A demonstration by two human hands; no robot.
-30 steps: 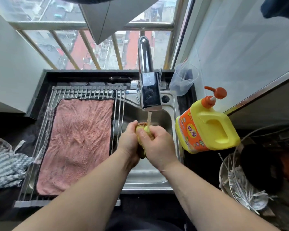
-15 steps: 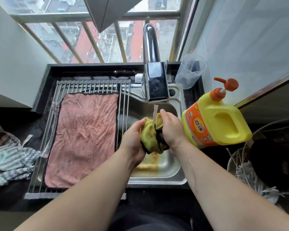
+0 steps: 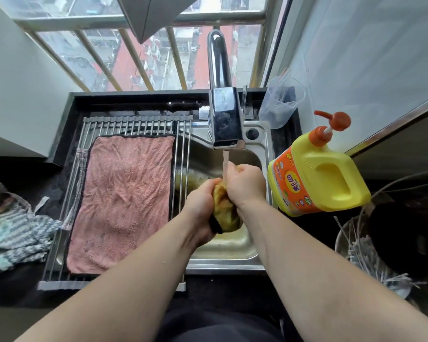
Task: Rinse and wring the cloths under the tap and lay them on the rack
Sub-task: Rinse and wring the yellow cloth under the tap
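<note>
A bunched yellow cloth point(image 3: 225, 213) with a dark edge hangs over the steel sink point(image 3: 232, 257), gripped from both sides. My left hand point(image 3: 200, 201) closes on its left side and my right hand point(image 3: 245, 183) on its top right. Water runs from the chrome tap point(image 3: 224, 119) onto my right hand and the cloth. A pink cloth point(image 3: 126, 198) lies spread flat on the roll-up metal rack point(image 3: 134, 124) over the sink's left half.
A yellow detergent jug point(image 3: 321, 176) with an orange pump stands right of the sink. A clear plastic cup point(image 3: 281, 102) sits behind it. A striped cloth point(image 3: 15, 233) lies on the dark counter at left. A basket of utensils point(image 3: 371, 257) stands at right.
Both hands have shifted on the yellow cloth under the stream; more of it now hangs below my hands. The view has tilted a little downward.
</note>
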